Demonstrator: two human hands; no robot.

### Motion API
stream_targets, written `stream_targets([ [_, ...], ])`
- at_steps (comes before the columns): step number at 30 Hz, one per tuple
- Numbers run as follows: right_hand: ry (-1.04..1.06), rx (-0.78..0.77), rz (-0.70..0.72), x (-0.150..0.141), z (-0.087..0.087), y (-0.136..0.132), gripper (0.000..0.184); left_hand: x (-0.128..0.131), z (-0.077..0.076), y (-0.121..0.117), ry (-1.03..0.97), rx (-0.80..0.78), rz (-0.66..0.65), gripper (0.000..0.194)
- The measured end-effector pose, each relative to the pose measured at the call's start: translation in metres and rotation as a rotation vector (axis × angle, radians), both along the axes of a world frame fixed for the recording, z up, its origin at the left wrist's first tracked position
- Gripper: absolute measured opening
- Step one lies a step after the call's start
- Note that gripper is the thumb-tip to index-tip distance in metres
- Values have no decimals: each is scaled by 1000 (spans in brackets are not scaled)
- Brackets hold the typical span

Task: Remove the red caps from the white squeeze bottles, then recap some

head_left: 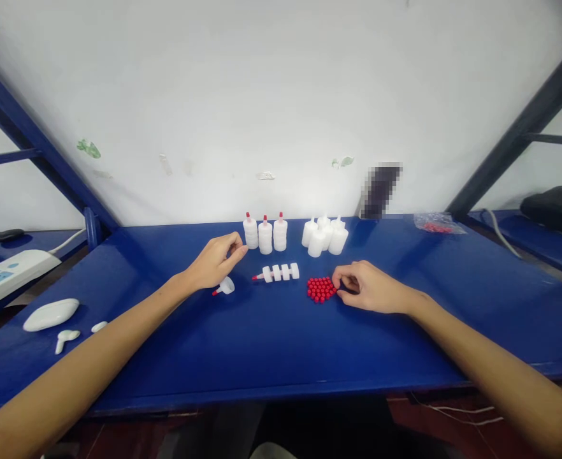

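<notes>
My left hand [216, 260] hovers over the left of the table, fingers loosely curled and thumb pointing toward three upright white squeeze bottles [265, 237] with red tips. No object shows in it. Just below lies a white nozzle lid [227, 285] with a red tip. To its right, several white nozzle lids [276, 273] lie nested in a row, red tip leftward. My right hand [367, 287] rests at the right edge of a cluster of small red caps [320, 289], thumb and index finger closed around a cap there. Its other fingers are curled.
Several white bottles [316, 243] without red tips stand at the back. A clear bag [438, 224] with red pieces lies far right. Leftward are an earbud case [51, 315], an earbud [65, 339] and a power strip [11, 274]. A blurred dark object [380, 190] leans against the wall.
</notes>
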State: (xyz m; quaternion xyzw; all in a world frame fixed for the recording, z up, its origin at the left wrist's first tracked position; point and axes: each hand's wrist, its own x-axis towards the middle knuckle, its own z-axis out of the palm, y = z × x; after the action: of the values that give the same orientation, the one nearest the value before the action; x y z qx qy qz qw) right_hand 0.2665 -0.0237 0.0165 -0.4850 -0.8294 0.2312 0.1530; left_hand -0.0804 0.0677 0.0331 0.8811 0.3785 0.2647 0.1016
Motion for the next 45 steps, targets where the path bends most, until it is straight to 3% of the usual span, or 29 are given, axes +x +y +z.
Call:
stream_targets([
  [4,15,-3,28,5,-2,2,9,-12,1,-9,167,34,44,41],
  [6,0,113,-3,8,0,2,13,-20,3,-21,284,61,58,45],
  [8,-17,322,-78,7,5,0,18,-28,4,-36,370,101,60,41],
  [10,-49,500,-109,-3,13,-5,21,-34,5,-50,432,122,35,39],
  [12,-122,540,-25,-25,20,-12,19,-38,3,-59,482,116,0,43],
  [14,-222,551,63,-52,24,-18,36,-39,-1,-62,498,107,-21,43],
  [18,-367,618,111,-101,18,-17,61,-35,-10,-52,499,140,-97,40],
  [22,-471,584,147,-121,8,-2,49,-22,-13,-35,526,271,-213,46],
  [27,-469,519,213,-126,6,6,33,-4,-13,-21,567,269,-333,52],
  [33,-449,533,104,-122,11,11,35,10,-6,-12,520,174,-368,53],
  [37,-401,582,109,-116,12,10,35,16,5,-5,461,75,-422,55],
  [45,-376,588,-23,-112,18,0,30,24,8,0,307,127,-461,47],
])
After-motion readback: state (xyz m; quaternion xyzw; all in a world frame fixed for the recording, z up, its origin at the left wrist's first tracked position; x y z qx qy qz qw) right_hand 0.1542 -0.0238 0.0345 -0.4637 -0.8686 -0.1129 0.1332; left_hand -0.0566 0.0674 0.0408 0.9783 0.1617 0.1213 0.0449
